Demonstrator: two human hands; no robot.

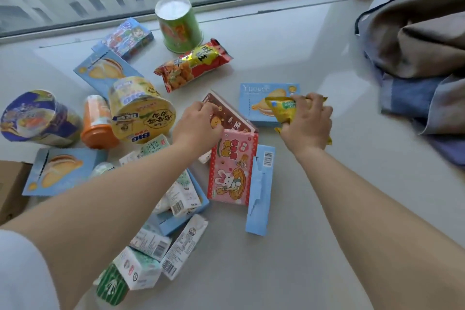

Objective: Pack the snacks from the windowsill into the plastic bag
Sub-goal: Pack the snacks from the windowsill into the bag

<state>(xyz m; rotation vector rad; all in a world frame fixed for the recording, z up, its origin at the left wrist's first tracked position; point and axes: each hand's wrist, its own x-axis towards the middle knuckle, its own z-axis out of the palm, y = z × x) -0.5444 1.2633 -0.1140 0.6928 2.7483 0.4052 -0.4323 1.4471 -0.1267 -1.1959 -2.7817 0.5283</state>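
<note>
Snacks lie scattered over the pale windowsill [289,246]. My right hand [308,123] grips a small yellow snack packet [281,108] just above a light blue biscuit box [254,100]. My left hand [198,123] curls its fingers on the upper edge of a brown snack box [234,116], which leans against a pink box with a rabbit print [231,166]. A red and gold snack bag [193,65] and a green cup [178,25] sit farther back. No plastic bag is in view.
At left lie a yellow noodle bowl [141,111], an orange bottle [97,123], a blue-purple cup [35,118] and blue biscuit boxes [63,171]. White milk cartons [151,246] pile near my left arm. Bedding [422,53] covers the right; a cardboard box [10,184] sits far left.
</note>
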